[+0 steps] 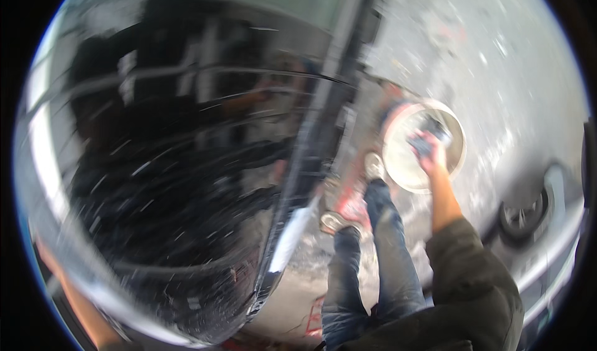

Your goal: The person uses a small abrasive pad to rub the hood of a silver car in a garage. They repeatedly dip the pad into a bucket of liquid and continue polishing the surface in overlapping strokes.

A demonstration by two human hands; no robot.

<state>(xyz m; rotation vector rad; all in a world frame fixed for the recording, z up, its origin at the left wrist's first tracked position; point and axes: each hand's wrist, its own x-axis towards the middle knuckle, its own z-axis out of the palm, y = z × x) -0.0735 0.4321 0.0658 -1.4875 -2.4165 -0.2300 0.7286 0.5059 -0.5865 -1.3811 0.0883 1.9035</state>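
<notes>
The right hand (430, 155) reaches down from a dark olive sleeve into a round white plastic bucket (457, 141) that stands on the grey concrete floor (497, 59), just ahead of the person's feet. The fingers (435, 158) are clenched on a small dark object (424, 143), possibly a sponge or cloth; the picture is too blurred to tell which. The object sits inside the bucket's rim, towards its middle, directly beyond the fingers along the line of the forearm, which runs from the lower right up towards the bucket. The bucket's opening faces upward, and whether it holds liquid cannot be told. The left hand is not clearly shown: a bare forearm (81, 307) lies along the lower left edge beside the glossy black curved car body panel (186, 164), well apart from the bucket, and its fingers cannot be made out. The right hand is therefore by far the nearer to the bucket. The person's legs in blue jeans (385, 251) and light shoes (374, 164) stand between the car panel and the bucket. A second vehicle's wheel (522, 217) shows at the right, near the bucket but not touching it.
</notes>
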